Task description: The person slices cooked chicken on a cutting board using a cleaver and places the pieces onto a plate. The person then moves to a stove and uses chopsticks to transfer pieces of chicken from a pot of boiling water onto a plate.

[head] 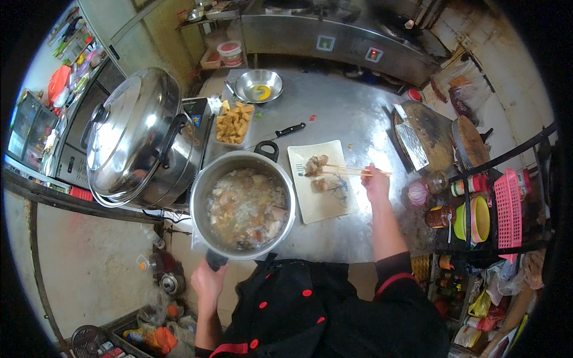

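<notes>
My left hand grips the black handle of a metal pot at its near side. Chunks of food and cloudy broth fill much of the pot. In my right hand is a pair of wooden chopsticks, whose tips touch a piece of cooked meat on a rectangular cream plate. A second piece lies just below it, beside the plate's blue plant pattern.
A kitchen knife lies behind the pot, near a tub of fried cubes and a steel bowl. A large lidded steamer stands at left. At right are a cleaver on a round chopping block and a red onion.
</notes>
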A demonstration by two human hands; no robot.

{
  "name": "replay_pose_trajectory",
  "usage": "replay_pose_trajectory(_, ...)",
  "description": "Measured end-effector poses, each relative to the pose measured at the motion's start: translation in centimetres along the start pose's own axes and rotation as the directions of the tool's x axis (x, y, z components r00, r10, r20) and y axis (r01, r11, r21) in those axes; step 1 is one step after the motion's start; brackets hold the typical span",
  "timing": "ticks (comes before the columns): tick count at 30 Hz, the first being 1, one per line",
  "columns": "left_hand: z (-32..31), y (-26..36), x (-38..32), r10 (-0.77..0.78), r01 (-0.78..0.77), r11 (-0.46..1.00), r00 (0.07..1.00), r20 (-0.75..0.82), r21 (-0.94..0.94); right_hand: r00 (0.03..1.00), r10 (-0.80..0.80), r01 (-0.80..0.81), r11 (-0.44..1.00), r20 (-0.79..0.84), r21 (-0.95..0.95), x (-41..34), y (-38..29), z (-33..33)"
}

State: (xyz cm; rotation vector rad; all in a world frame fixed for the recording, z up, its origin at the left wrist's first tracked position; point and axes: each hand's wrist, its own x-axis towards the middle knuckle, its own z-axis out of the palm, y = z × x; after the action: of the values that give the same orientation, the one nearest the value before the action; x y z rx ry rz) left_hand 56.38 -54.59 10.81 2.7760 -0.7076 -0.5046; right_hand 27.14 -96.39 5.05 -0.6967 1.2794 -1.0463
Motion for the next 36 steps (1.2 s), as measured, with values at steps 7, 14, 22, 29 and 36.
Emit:
replay_pose_trajectory(7,-0.5,0.6,-0.5,-0.045,0.045,0.998,0.999,0.002,0.05,0.941,-0.292,0.292,0.956,0.174,0.025,-7.2,-6.9,4.8)
replay_pose_trajectory(14,-0.6,0.7,-0.4,-0.013,0.012,1.0,1.0,-0.011,-0.003,0.907,-0.215,0.402,0.703,0.363,-0.587,-8.2,-4.8,11.3)
replay_pose_trajectory(22,-0.7,0.7,-0.4,0.018,-0.019,1.0,1.0,-0.016,-0.021,0.829,-0.272,0.558,0.438,0.488,-0.704,-4.5,-0.8,11.1)
replay_pose_trajectory(29,-0.4,0.2,-0.4,-0.002,0.002,1.0,1.0,-0.016,-0.004,0.816,-0.166,0.575,0.335,0.554,-0.747,-7.8,-3.1,13.1)
replay_pose_trajectory(36,-0.5,0.7,-0.2,-0.028,0.027,1.0,0.999,0.017,0.007,0.767,-0.119,0.636,0.269,0.63,-0.723,-8.9,-3.4,13.3)
